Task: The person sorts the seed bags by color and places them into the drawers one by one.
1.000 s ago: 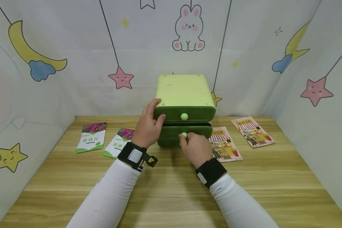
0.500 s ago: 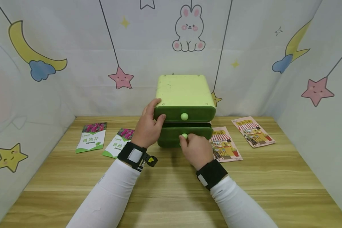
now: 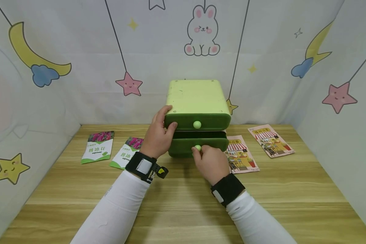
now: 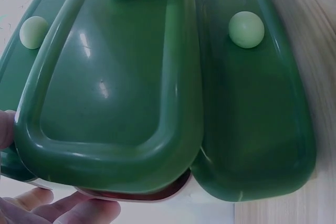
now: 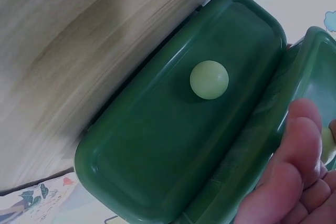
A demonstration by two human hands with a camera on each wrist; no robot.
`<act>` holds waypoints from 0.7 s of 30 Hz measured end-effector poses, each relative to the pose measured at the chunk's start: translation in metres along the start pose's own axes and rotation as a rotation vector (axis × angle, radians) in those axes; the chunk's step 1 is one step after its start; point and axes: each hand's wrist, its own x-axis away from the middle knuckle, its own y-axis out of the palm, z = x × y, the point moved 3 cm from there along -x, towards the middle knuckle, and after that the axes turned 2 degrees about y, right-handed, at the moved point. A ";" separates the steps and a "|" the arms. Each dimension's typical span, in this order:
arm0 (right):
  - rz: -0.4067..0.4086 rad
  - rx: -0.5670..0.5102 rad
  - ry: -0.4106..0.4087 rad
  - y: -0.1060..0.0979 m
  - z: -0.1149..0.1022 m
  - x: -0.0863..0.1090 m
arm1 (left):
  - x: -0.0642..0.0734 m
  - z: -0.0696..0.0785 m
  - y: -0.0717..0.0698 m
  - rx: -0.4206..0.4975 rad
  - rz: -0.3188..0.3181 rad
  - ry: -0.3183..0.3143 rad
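Observation:
A small drawer cabinet [image 3: 196,96] with a pale green top and dark green fronts stands at the back middle of the table. My left hand [image 3: 158,139] grips its left front corner, thumb on the top drawer's front [image 3: 183,122] and fingers along the side. With the right hand [image 3: 211,164] I pinch the round knob [image 3: 198,148] of the middle drawer [image 3: 183,146], which is partly pulled out. A dark gap shows above that drawer. In the left wrist view the bottom drawer [image 4: 257,114] sits back beneath it; the head view hides this lower one.
Two flower-picture packets [image 3: 98,147] lie flat at the left, the nearer one partly behind my left hand. On the right are two pink packets [image 3: 271,140] with a shopfront picture, one partly covered by my right hand. A printed curtain [image 3: 91,98] hangs behind.
The middle drawer has come slightly further out toward me with my right hand on its knob, and the gap above it is wider. My left hand has stayed in place.

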 end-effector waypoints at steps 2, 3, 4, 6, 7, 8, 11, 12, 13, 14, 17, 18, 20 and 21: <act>0.001 0.004 -0.002 -0.001 0.000 0.001 | 0.000 0.000 0.000 -0.001 0.000 -0.003; 0.001 0.007 -0.002 -0.001 -0.001 0.001 | 0.000 -0.001 0.000 -0.001 0.000 -0.003; 0.002 0.007 -0.001 -0.001 -0.001 0.001 | 0.000 -0.001 0.000 -0.001 0.000 -0.003; 0.002 0.009 0.000 -0.001 -0.001 0.002 | 0.000 -0.001 0.000 -0.001 -0.001 -0.006; 0.002 0.010 -0.001 -0.001 -0.001 0.002 | 0.000 -0.001 0.000 0.000 -0.002 -0.006; 0.002 0.011 -0.001 -0.002 -0.002 0.002 | 0.000 -0.001 0.000 0.001 -0.002 -0.007; 0.003 0.011 0.000 -0.002 -0.002 0.004 | 0.000 -0.001 -0.001 0.004 -0.004 -0.012; 0.003 0.011 0.000 -0.002 -0.002 0.004 | 0.000 0.000 -0.001 0.004 -0.005 -0.014; 0.004 0.010 0.000 -0.002 -0.002 0.004 | 0.000 0.000 -0.001 0.004 -0.005 -0.016; 0.003 0.008 0.001 -0.002 -0.002 0.005 | 0.000 0.000 -0.001 0.004 -0.006 -0.017; 0.003 0.005 0.001 -0.002 -0.001 0.006 | 0.000 0.000 -0.001 0.008 -0.008 -0.017; 0.003 0.004 0.001 -0.002 -0.001 0.006 | 0.000 0.000 -0.001 0.008 -0.008 -0.015; 0.003 0.002 0.002 -0.002 -0.002 0.007 | -0.001 0.000 -0.001 0.011 -0.009 -0.014; 0.003 0.001 0.001 -0.003 -0.002 0.008 | -0.001 0.000 -0.001 0.010 -0.009 -0.015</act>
